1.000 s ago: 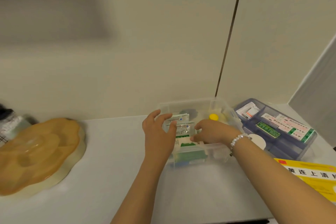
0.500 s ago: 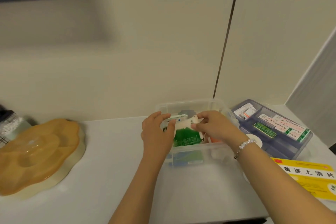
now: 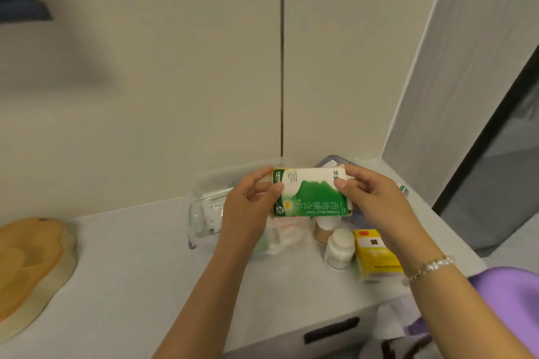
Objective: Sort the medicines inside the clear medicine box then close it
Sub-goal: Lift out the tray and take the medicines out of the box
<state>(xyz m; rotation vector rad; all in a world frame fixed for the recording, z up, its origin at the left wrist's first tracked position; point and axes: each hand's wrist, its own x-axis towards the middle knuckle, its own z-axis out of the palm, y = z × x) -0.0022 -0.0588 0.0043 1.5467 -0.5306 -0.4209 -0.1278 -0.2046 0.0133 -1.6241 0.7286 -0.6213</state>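
Both hands hold a green and white medicine carton (image 3: 310, 192) up in front of the camera, above the clear medicine box (image 3: 204, 213). My left hand (image 3: 248, 207) pinches its left end and my right hand (image 3: 370, 198) pinches its right end. The clear box stands on the white counter (image 3: 131, 285) against the wall with foil packets and other medicines inside, partly hidden by my hands. A white pill bottle (image 3: 339, 248), a brown bottle (image 3: 320, 233) and a yellow medicine carton (image 3: 376, 253) stand on the counter to the right of the box.
An amber lidded tray (image 3: 29, 265) lies at the counter's left end. The blue lid tray (image 3: 332, 162) sits behind the carton, mostly hidden. A purple object (image 3: 510, 300) is at the lower right, beyond the counter's right edge. A drawer handle (image 3: 331, 329) shows below the counter.
The green and white carton was lifted out of the clear box and now sits higher, held flat by both hands. The camera has shifted, so the bottles by the box now show.
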